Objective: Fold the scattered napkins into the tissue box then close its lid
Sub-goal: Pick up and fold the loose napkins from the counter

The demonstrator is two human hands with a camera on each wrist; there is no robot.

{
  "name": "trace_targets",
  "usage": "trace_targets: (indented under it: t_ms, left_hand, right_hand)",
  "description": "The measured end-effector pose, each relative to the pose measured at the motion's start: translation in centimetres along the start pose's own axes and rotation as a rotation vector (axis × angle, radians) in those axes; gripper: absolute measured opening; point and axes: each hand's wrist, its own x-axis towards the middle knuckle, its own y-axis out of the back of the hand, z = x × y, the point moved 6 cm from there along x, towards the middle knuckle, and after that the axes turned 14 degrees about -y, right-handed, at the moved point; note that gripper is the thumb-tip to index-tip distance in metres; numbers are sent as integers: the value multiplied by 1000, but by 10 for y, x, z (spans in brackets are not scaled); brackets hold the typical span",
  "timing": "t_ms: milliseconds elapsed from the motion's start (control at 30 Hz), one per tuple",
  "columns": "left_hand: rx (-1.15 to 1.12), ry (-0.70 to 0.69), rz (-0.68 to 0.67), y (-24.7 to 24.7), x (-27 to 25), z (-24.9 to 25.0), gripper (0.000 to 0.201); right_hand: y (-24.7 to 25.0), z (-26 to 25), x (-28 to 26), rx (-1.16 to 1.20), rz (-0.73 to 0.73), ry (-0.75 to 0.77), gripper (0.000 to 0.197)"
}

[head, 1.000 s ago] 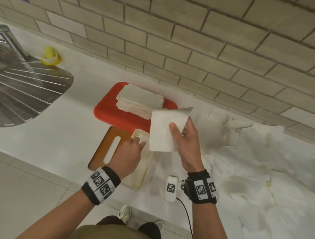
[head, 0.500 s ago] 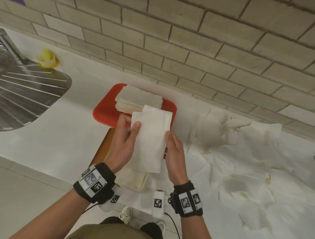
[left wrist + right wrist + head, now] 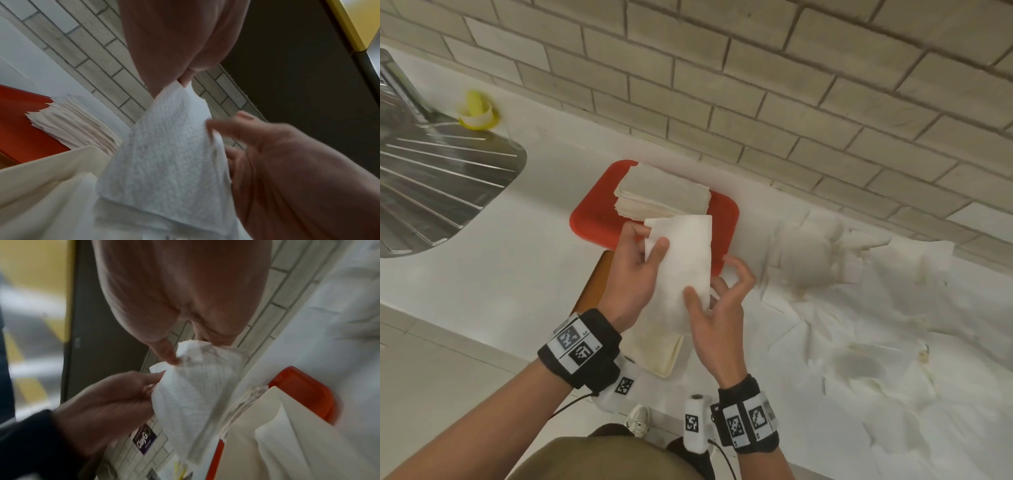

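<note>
A white napkin [image 3: 683, 263], folded into a narrow strip, hangs between both hands above the cream tissue box [image 3: 662, 353]. My left hand [image 3: 637, 270] pinches its upper left edge, thumb on top. My right hand [image 3: 714, 308] pinches the lower right edge with the thumb on the front face. The left wrist view shows the napkin [image 3: 164, 162] over the box wall [image 3: 41, 170]. In the right wrist view the napkin [image 3: 191, 386] hangs beside the box [image 3: 277, 426]. The brown lid [image 3: 594, 287] lies left of the box, mostly hidden by my left hand.
A red tray [image 3: 592, 219] behind the box bears a stack of folded napkins [image 3: 661, 197]. Several loose napkins [image 3: 859, 308] cover the counter to the right. A steel sink drainer [image 3: 431, 178] and a yellow object [image 3: 477, 111] are at the far left. A brick wall backs the counter.
The napkin went from a wide sheet held in my right hand alone to a narrow strip held in both. My left hand came up from the box to take its top edge.
</note>
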Motion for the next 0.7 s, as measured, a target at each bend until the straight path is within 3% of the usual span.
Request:
trace_targets:
  t_ms: [67,200,333,433,533,600,700]
  left_hand:
    - [18,99,-7,3,5,-8,21]
    - [112,292,-131,3,12,-30,18]
    - [435,89,-253,7,20,-34,27]
    - [641,-64,-312,20,16,-45,41]
    - [821,-1,-494,28,2,-65,51]
    - [909,34,-592,28,-9,-77,52]
    - [996,26,-581,26,-15,-82,49]
  right_hand:
    - [-10,9,-8,-192,-54,14,48]
    - [-34,43,-15,-373,-151,-185,32]
    - [-54,71,-3,-474,-165,-369,34]
    - [-73,86,8,-594,-260,-529,52]
    - [-84,83,13,-687,-311,-602,72]
    - [-86,75,11,-782,-372,-579,61]
    - [-72,67,8,-807,-394,-531,41]
